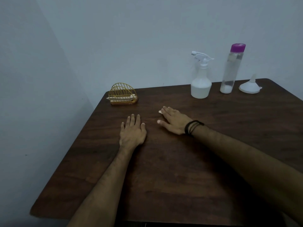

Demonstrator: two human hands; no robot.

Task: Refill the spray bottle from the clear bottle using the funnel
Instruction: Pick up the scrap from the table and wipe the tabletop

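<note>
Nearest the camera, 2 bare forearms reach forward over a dark wood-grain table (180, 177). The left hand (132, 131) lies palm down on the tabletop, its fingers straight and slightly spread, holding nothing. The right hand (173, 121) lies just beside it to the right, also flat on the wood, fingers extended and angled toward the left; it grips nothing. Under or at the tips of its fingers a small white scrap (160, 112) shows, too small to identify. Black bands (193, 126) circle the right wrist.

Farther back, near the table's far left corner, a gold wire holder (122, 94) stands with pale folded napkins (121, 97) lying low inside it.

Along the far edge on the right stand the 3 task things, well apart from both hands. The spray bottle (201, 79) is upright, white and translucent, with its white trigger head on and the nozzle pointing left. Just to its right the clear bottle (231, 69) stands tall and upright, closed with a purple cap (238, 47); a little liquid shows at its bottom. Right of that, near the far right corner, the white funnel (250, 86) rests upside down, wide mouth on the table and spout pointing up. None of the 3 touches another.

Behind the table rises a plain pale wall (131, 38).
</note>
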